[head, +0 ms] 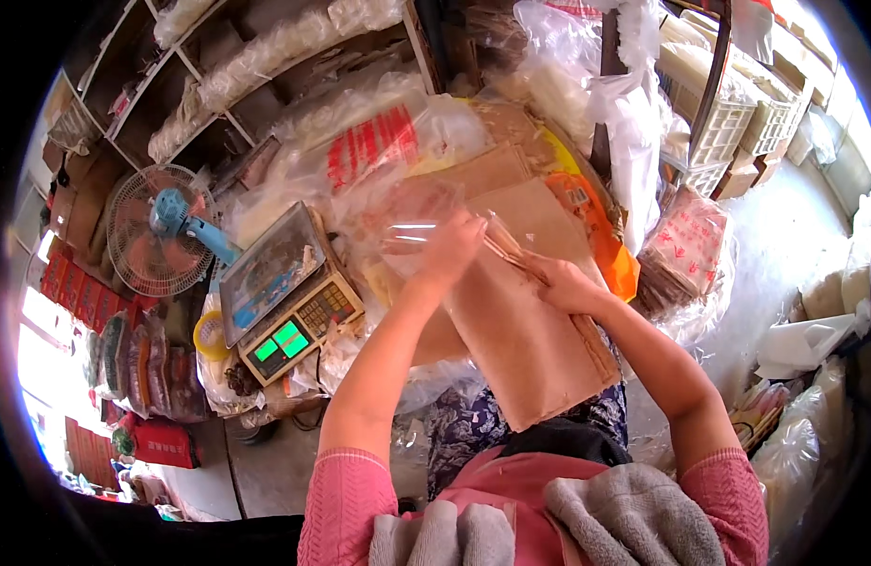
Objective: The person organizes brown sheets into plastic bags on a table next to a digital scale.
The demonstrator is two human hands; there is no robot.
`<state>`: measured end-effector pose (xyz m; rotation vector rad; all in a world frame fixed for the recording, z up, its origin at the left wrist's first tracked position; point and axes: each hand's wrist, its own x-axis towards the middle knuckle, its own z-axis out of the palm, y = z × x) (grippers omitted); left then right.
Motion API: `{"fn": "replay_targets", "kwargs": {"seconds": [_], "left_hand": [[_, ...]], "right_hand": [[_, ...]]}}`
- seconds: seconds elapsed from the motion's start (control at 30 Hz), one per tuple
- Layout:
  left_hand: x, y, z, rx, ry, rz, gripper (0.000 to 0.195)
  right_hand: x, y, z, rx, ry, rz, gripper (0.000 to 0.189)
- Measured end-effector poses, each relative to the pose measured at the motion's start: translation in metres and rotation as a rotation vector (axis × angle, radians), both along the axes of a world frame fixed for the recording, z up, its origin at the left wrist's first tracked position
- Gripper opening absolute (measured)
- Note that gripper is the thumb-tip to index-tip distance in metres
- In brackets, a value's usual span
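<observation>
My left hand (453, 244) grips a clear plastic bag (414, 223), whose film spreads out to the left and shines in the light. In my right hand (566, 283) is a small bundle of thin brown strips (502, 244). The tips of the strips meet the edge of the bag by my left fingers; whether they are inside it I cannot tell. Beneath both hands a large sheet of brown cardboard (527, 339) reaches from the table to my lap. Another brown strip or stack (595, 348) lies along its right edge, below my right wrist.
Left of my arms stands a digital scale (301, 318) with lit green displays, near a yellow tape roll (212, 335) and a blue fan (170, 216). Plastic bags with red print (375, 145) cover the far side. An orange packet (594, 233) and a wrapped stack (683, 247) lie right.
</observation>
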<state>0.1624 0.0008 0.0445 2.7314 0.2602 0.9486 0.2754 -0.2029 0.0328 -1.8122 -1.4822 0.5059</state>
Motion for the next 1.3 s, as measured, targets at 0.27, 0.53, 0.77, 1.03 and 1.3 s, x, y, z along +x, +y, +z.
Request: {"fn": "replay_targets", "kwargs": {"seconds": [0.27,0.53,0.77,1.03,1.3], "left_hand": [[0.002,0.013,-0.005,0.154,0.197,0.129,0.016],[-0.004,0.005,0.005,0.25,0.341,0.041,0.01],[-0.002,-0.009,0.014,0.384,0.064,0.017,0.003],[-0.028,-0.034,0.002,0.348,0.223,-0.012,0.009],[-0.094,-0.06,-0.034,0.15,-0.071,0.422,0.043]], "right_hand": [[-0.008,-0.002,0.001,-0.044,0.383,-0.031,0.068],[0.001,0.011,0.007,-0.219,0.211,0.029,0.042],[-0.002,0.0,0.022,-0.031,1.019,-0.044,0.012],[-0.024,-0.004,0.024,0.071,1.34,-0.025,0.048],[-0.016,-0.027,0.005,0.094,1.511,-0.047,0.041]]}}
